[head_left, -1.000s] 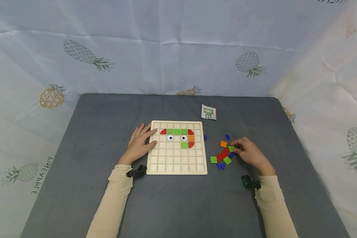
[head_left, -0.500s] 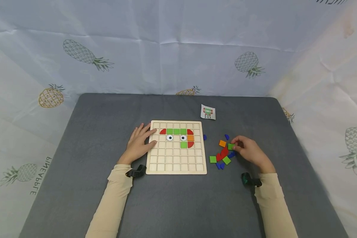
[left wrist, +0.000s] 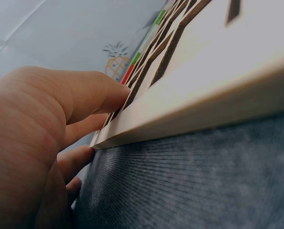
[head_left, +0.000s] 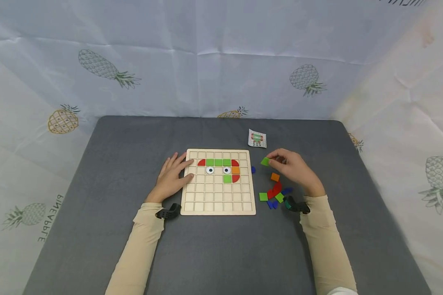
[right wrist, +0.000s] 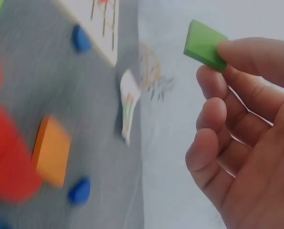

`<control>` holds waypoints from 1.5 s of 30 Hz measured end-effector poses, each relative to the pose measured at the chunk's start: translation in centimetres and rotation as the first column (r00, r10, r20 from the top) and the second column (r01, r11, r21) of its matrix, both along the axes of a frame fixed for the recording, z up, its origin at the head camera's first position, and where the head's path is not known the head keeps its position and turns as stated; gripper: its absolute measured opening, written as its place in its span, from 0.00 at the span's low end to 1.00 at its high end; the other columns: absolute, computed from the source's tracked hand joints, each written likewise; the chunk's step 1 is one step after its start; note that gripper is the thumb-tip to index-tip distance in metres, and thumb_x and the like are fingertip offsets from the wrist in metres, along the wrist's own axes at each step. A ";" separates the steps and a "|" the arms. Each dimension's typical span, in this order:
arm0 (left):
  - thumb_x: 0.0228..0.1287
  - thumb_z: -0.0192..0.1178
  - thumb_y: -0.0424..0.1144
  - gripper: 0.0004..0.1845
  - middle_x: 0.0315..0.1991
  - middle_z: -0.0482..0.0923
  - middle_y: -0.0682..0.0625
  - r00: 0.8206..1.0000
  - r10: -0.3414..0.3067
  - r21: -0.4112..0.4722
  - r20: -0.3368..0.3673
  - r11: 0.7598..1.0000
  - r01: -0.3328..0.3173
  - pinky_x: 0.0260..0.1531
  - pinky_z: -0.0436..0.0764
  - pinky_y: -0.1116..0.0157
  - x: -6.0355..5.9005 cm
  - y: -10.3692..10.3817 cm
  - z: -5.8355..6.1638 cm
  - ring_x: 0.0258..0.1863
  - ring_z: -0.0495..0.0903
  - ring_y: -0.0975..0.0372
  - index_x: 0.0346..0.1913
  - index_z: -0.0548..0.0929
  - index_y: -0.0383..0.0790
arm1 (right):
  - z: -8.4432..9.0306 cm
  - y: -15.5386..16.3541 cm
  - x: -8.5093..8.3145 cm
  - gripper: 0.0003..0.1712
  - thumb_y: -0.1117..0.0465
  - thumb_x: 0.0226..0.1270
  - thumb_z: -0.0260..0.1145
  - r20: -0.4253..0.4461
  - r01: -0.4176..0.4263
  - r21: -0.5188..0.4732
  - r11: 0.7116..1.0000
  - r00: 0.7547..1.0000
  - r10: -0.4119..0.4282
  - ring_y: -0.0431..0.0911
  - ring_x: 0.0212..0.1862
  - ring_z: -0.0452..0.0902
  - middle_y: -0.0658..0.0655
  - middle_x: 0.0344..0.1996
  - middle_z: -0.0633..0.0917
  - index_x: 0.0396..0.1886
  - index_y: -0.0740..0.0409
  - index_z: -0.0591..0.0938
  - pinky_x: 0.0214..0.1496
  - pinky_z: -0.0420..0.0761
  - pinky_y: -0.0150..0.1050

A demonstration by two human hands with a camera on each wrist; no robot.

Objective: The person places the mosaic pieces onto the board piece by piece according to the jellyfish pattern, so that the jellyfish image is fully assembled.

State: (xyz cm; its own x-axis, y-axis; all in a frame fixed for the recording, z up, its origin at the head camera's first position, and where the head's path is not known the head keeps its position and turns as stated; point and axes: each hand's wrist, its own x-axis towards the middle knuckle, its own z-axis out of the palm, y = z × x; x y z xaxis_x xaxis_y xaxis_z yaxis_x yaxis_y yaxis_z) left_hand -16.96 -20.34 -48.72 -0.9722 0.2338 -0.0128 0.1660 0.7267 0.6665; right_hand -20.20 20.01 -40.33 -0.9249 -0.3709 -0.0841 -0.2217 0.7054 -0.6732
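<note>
My right hand (head_left: 293, 168) pinches a green square tile (right wrist: 205, 44) between thumb and fingertips, raised off the table to the right of the wooden grid board (head_left: 218, 200). On the board's left edge rests my left hand (head_left: 171, 179), its fingers spread and fairly straight. In the left wrist view, the thumb (left wrist: 96, 93) touches the board's top near the rim. Set in the grid are green squares (head_left: 218, 162), red rounded pieces (head_left: 201, 163), an orange square (head_left: 235, 170) and two round eye pieces (head_left: 209, 170).
Right of the board lies a loose pile with red pieces (head_left: 275, 191), green squares (head_left: 263, 197), blue pieces (head_left: 287, 191) and an orange square (head_left: 275, 177). A single blue piece (head_left: 253, 169) sits by the board's right edge. Behind it lies a small printed card (head_left: 257, 138).
My right hand has lifted the green square from the pile and carried it left and away from me, toward the board's upper right. The left hand stays on the board.
</note>
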 end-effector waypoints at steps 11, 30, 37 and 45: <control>0.71 0.61 0.45 0.31 0.82 0.53 0.43 1.000 -0.007 0.000 -0.001 1.000 0.007 0.83 0.34 0.48 -0.2 0.0 -0.1 0.84 0.39 0.48 0.75 0.71 0.46 | 0.8 -4.6 -0.9 0.10 0.57 0.75 0.63 0.019 -0.037 -0.065 0.997 0.999 0.038 0.49 0.36 0.73 0.57 0.37 0.83 0.50 0.55 0.84 0.36 0.75 0.39; 0.70 0.62 0.44 0.31 0.82 0.52 0.43 1.000 -0.004 0.003 0.000 1.000 0.004 0.83 0.33 0.48 -0.1 -0.1 -0.1 0.84 0.39 0.48 0.74 0.71 0.46 | -1.9 -10.9 -1.5 0.07 0.58 0.73 0.66 0.030 -0.202 -0.109 0.973 0.978 0.206 0.45 0.35 0.75 0.53 0.34 0.84 0.44 0.54 0.85 0.34 0.76 0.35; 0.71 0.62 0.44 0.31 0.82 0.52 0.43 1.000 -0.007 0.003 -0.001 1.000 0.007 0.83 0.33 0.48 -0.1 -0.1 -0.1 0.84 0.39 0.48 0.75 0.71 0.46 | -2.7 -12.5 -1.6 0.06 0.58 0.72 0.67 -0.011 -0.267 0.006 0.964 0.964 0.267 0.42 0.31 0.73 0.51 0.37 0.86 0.41 0.52 0.88 0.32 0.75 0.34; 0.71 0.62 0.44 0.31 0.82 0.52 0.43 1.000 -0.003 0.009 0.007 1.000 0.002 0.83 0.33 0.48 0.0 -0.1 0.1 0.84 0.39 0.48 0.75 0.71 0.46 | -3.2 -13.3 -1.5 0.07 0.58 0.72 0.67 0.010 -0.295 0.102 0.950 0.955 0.296 0.42 0.30 0.72 0.52 0.36 0.84 0.40 0.53 0.90 0.33 0.76 0.34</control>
State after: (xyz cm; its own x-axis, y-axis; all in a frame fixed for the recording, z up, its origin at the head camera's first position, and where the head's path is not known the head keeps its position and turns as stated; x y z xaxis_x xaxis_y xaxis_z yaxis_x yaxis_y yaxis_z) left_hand -17.01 -20.43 -48.62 -0.9715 0.2364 -0.0180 0.1628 0.7205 0.6740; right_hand -21.74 6.67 -43.50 -0.7756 -0.6176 -0.1306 -0.4343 0.6722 -0.5996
